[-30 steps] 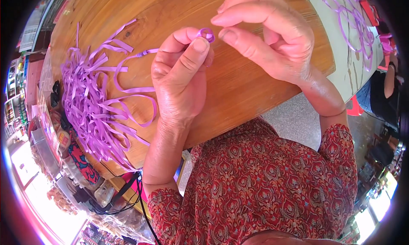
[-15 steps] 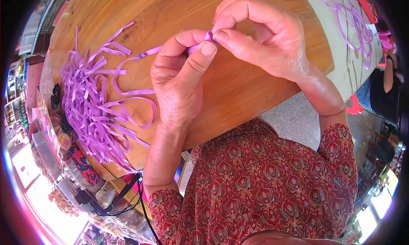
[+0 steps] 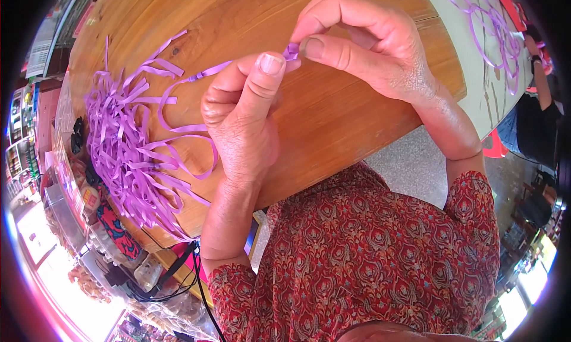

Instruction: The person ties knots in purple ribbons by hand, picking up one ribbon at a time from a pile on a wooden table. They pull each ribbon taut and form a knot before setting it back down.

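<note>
A small folded piece of purple ribbon (image 3: 291,52) sits between my two hands, above the wooden table. My left hand (image 3: 241,116) is closed around the ribbon, its thumb pointing up and its index finger beneath the fold. From behind that hand the ribbon strip (image 3: 209,72) runs left, with a small knot or fold along it. My right hand (image 3: 372,50) meets the fold with thumb and index fingertips pinched at its edge; its other fingers are curled. To the left lies a tangled heap of purple ribbon strips (image 3: 122,143), several with loose ends spread over the wood.
The round wooden table (image 3: 333,146) has a pale surface (image 3: 476,62) at its right, where more loose purple ribbon (image 3: 505,50) lies. Black cables (image 3: 195,270) hang at the lower left edge. Another person's arm (image 3: 540,83) shows at far right.
My left hand has shifted slightly left and its thumb has lifted off the fold, showing more of it. My right hand stays close to the fold. The ribbon heap is unmoved.
</note>
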A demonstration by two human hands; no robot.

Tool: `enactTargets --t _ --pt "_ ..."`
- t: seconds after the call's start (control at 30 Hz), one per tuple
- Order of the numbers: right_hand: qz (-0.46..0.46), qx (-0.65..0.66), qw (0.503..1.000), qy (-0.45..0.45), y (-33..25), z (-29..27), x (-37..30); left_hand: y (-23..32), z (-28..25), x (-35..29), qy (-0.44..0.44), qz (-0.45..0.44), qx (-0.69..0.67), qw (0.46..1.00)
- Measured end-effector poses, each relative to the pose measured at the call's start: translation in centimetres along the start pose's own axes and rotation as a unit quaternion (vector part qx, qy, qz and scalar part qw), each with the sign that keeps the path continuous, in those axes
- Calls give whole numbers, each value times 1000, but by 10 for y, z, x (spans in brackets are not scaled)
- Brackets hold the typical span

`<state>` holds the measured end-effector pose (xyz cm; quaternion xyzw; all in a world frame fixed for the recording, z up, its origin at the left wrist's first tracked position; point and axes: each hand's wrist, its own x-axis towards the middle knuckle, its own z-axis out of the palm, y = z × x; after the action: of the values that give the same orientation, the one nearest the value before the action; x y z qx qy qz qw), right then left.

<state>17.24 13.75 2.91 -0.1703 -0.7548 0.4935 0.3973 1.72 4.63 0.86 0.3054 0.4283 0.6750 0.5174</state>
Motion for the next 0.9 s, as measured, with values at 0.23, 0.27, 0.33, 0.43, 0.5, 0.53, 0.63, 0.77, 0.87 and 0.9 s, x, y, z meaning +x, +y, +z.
enactTargets --t 0.23,0.27,0.33,0.43,0.5,0.53,0.63,0.77,0.87,0.9 --pt "-99 -47 994 11 -4 0 5 -6 -1 1 -10 25 -24 999" --pt "-170 -73 983 15 5 2 3 -5 4 1 7 25 7 1000" --pt "-159 -100 982 9 10 9 4 -3 6 -1 27 27 41 998" --pt "-157 -151 976 -6 14 10 3 -2 4 -2 9 29 30 999" --pt "-166 -173 971 -15 16 7 2 -4 -3 2 -22 71 68 995" --pt "-204 -230 951 -11 17 4 2 -2 -2 1 -22 71 69 995" --pt "-251 -311 916 -20 17 -1 2 5 1 3 -10 88 232 969" --pt "-193 -295 935 -32 -11 -6 5 7 -1 5 21 126 194 973" --pt "-179 -294 938 -29 -18 -5 6 8 -2 4 40 127 195 972" --pt "-179 -294 938 -28 -17 -4 5 9 -2 4 34 128 195 972"
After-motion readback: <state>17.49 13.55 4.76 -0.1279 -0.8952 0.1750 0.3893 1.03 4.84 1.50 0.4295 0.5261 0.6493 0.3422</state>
